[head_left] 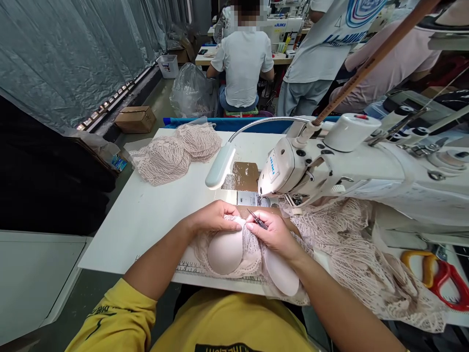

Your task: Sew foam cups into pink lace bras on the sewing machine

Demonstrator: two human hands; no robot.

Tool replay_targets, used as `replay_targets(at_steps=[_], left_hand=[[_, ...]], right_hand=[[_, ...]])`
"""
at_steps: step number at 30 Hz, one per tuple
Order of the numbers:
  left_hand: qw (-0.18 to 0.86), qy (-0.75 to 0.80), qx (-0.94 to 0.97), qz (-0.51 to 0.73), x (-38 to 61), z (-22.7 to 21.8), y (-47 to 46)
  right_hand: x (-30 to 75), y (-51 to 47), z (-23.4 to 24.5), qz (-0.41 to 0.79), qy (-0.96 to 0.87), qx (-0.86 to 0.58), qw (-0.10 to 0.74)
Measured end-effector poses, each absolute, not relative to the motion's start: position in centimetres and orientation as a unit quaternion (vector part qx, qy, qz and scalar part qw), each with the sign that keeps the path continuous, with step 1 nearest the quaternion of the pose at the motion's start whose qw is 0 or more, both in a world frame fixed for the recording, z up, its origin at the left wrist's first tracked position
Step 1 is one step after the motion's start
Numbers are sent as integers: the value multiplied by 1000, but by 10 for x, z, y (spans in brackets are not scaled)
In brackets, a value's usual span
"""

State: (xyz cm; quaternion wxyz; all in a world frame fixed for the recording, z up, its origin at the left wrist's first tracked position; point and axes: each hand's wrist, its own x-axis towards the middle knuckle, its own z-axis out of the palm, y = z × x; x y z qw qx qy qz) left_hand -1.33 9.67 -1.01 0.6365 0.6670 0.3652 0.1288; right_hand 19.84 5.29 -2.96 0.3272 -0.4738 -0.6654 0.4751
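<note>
A pale pink lace bra point(234, 252) with padded cups lies at the near edge of the white sewing table point(146, 215). My left hand point(214, 217) pinches the bra's upper edge, fingers closed on the fabric. Beside it, my right hand point(273, 234) presses on the lace and holds small thread snips point(256, 219), their tips pointing up-left towards the needle area. Both hands sit just in front of the white Juki sewing machine point(330, 166).
A gooseneck lamp point(220, 166) hangs over the table. Finished lace bras point(176, 151) are piled at the far left; more lace pieces point(366, 264) lie right. Scissors with red and yellow handles point(439, 278) rest far right. People sit and stand at machines behind. A cardboard box point(135, 120) is on the floor.
</note>
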Motion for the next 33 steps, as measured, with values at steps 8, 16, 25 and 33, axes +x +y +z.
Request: replay_targets(at_steps=[8, 16, 25, 33], left_hand=[[697, 377, 594, 140, -14, -8, 97], [695, 396, 580, 153, -13, -11, 95], [691, 397, 585, 147, -10, -11, 94], [688, 393, 591, 149, -7, -9, 93]], right_hand=[[210, 52, -34, 602, -572, -450, 327], [207, 51, -27, 594, -598, -445, 303], [202, 52, -32, 530, -627, -463, 333], [202, 53, -30, 552, -622, -452, 323]])
